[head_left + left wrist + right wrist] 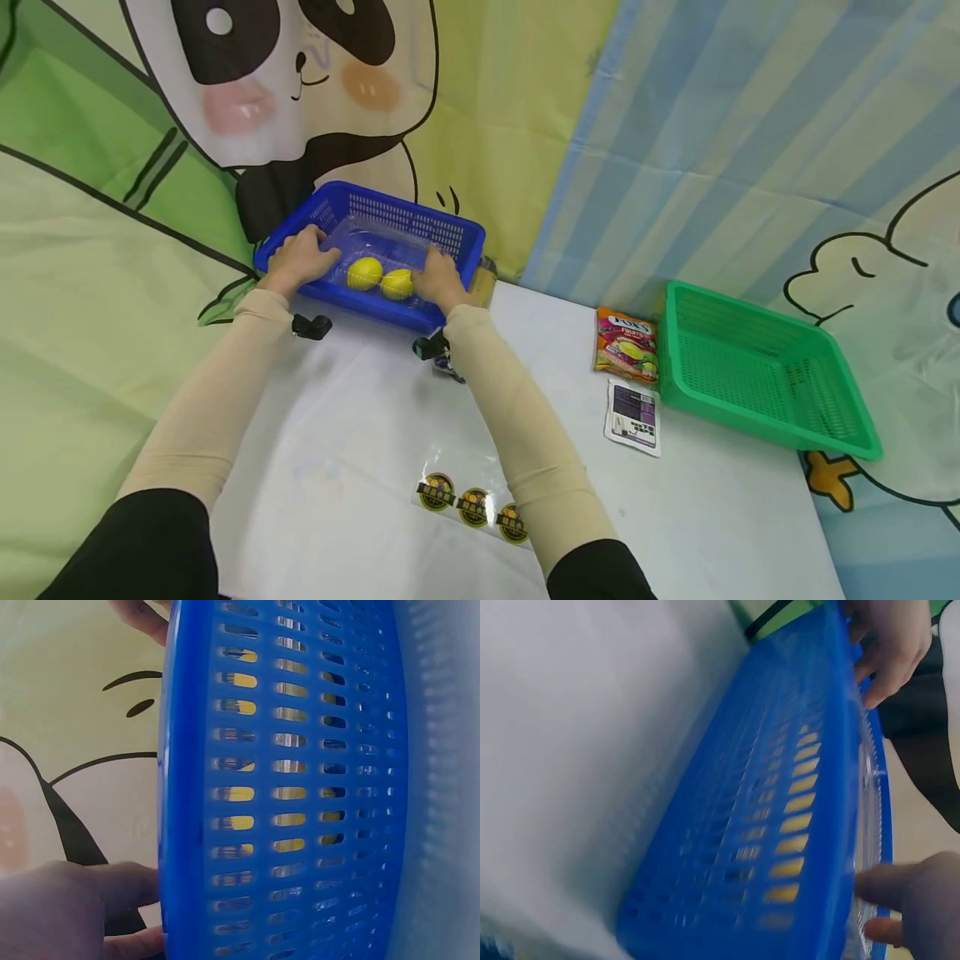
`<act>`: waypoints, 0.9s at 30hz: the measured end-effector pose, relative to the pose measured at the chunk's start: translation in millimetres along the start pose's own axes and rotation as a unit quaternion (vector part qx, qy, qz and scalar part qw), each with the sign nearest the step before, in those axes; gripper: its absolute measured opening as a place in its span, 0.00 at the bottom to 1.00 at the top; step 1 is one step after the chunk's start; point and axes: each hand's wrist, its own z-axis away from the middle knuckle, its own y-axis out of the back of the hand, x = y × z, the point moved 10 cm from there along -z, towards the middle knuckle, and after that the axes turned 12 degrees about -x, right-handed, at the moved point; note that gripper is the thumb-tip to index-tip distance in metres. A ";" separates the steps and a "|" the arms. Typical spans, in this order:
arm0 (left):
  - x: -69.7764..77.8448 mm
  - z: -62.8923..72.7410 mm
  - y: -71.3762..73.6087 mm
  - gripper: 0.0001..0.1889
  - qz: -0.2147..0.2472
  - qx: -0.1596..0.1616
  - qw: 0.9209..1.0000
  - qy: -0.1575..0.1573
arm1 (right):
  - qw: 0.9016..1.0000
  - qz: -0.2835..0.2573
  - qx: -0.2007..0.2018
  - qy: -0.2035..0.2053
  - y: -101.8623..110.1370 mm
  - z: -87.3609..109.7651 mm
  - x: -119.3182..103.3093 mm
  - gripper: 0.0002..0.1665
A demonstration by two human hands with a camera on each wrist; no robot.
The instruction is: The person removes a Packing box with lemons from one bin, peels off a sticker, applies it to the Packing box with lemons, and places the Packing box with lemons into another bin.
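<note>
— Count for me, would you?

— Two lemons [364, 273], one clear box [378, 236] and two baskets, the blue basket [363, 310] and the green basket [738, 379]. Then two packs, a FOX'S bag [627, 346] and a white pack [633, 417], plus three stickers [473, 507] in a row on one clear sheet [486, 467]

— Which container holds what?

— The lemons sit in the box, side by side toward its near edge, and the box is inside the blue basket, at the far left of the table [360, 417]. Yellow shows through the slots in both wrist views

— And the green one?

— Well apart, at the right, with the bag just beside its left end and the white pack nearer the person. A yellowish thing [483, 287] shows at the blue basket's right end, too hidden to name

— How are the hands posed?

— Both arms reach forward in beige sleeves [217, 392]. The left hand [300, 260] comes over the blue basket's left end, the right hand [441, 279] over its near right part

— Gripping anything?

— Each grips an end of the box, the right one close by a lemon. How firmly I can't tell; in the left wrist view the rim hides the left fingertips
</note>
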 end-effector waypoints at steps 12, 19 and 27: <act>2.6 5.2 5.6 0.30 0.018 0.045 0.999 -0.017 | 0.997 -0.079 0.024 -0.006 1.1 5.4 -2.7 0.37; 18.3 13.3 15.2 0.29 0.034 0.087 0.995 -0.041 | 0.997 -0.064 0.043 0.018 20.6 11.2 -6.8 0.33; 38.6 40.8 43.1 0.27 0.057 0.155 0.984 -0.070 | 0.995 -0.064 0.060 0.039 46.5 29.6 -23.1 0.32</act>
